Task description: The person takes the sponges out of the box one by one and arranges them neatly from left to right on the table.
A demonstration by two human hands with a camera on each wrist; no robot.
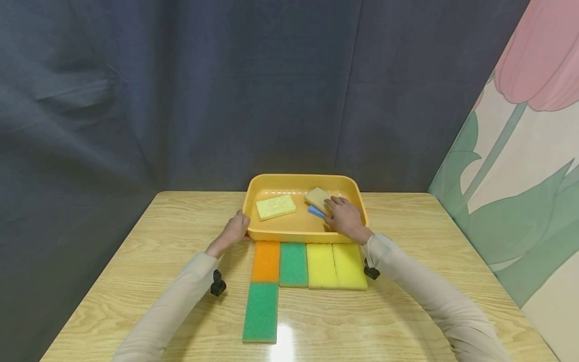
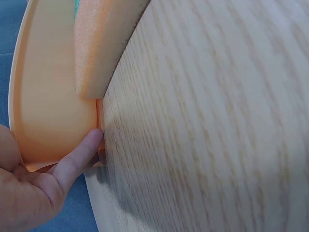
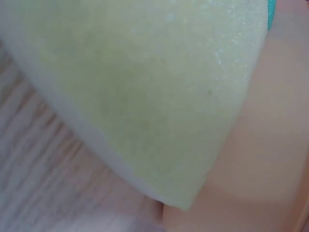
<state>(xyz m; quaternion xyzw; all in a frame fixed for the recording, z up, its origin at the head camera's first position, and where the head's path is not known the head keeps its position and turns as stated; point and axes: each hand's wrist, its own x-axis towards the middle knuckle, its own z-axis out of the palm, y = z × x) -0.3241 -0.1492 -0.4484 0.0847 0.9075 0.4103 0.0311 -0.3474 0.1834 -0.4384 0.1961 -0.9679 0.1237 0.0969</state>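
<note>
A yellow plastic tray (image 1: 294,236) stands at the back of the table. My left hand (image 1: 236,227) grips its near left corner, one finger (image 2: 79,154) low against the outside wall in the left wrist view. Inside, a pale yellow sponge (image 1: 276,207) lies on the left. My right hand (image 1: 346,217) reaches over the tray's right side and pinches a beige sponge (image 1: 318,197) at its right end. A small blue piece (image 1: 316,211) shows beside that sponge; whether they are joined, I cannot tell. The right wrist view shows neither fingers nor grip.
Before the tray, an orange sponge (image 1: 266,262), a green sponge (image 1: 293,265) and two yellow sponges (image 1: 321,266) form a row. Another green sponge (image 1: 261,312) extends from the orange one toward me. A dark curtain (image 1: 271,100) hangs behind the wooden table (image 1: 181,226).
</note>
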